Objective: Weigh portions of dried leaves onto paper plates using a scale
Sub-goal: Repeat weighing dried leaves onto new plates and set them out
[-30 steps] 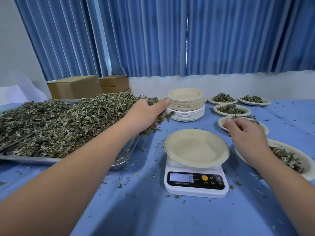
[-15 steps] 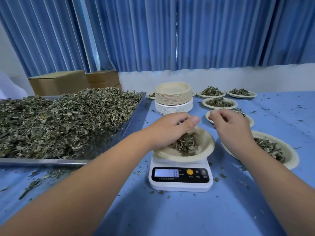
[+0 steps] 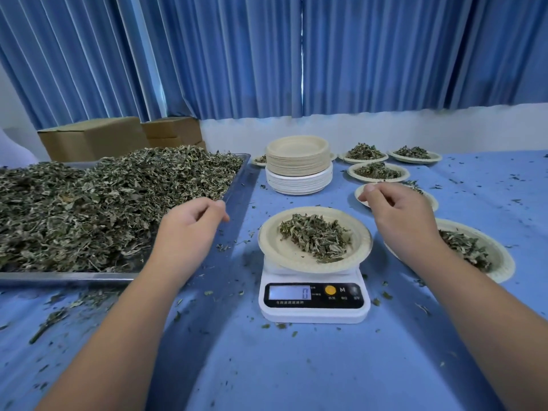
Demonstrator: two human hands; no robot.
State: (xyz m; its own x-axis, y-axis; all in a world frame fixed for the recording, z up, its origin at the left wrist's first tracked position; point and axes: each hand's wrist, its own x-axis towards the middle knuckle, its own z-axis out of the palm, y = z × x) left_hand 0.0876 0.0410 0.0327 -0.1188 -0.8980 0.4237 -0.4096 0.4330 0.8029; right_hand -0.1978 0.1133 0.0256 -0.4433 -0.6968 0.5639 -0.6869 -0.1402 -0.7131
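Note:
A white digital scale [image 3: 314, 301] stands on the blue table, its display reading 0. On it sits a paper plate [image 3: 274, 250] holding a small heap of dried leaves [image 3: 315, 235]. My left hand [image 3: 189, 229] hovers left of the plate, over the corner of the metal tray [image 3: 237, 179], fingers loosely curled and holding nothing. My right hand [image 3: 400, 215] hovers right of the plate, fingers loosely curled and empty. The tray carries a large pile of dried leaves [image 3: 98, 203].
A stack of empty paper plates [image 3: 298, 164] stands behind the scale. Several filled plates lie to the right, the nearest one [image 3: 501, 256] under my right forearm. Cardboard boxes [image 3: 95, 137] sit behind the tray. Leaf crumbs litter the blue cloth.
My left hand dropped its handful of leaves onto the plate on the scale and drew back left toward the tray. My right hand stayed beside the plate.

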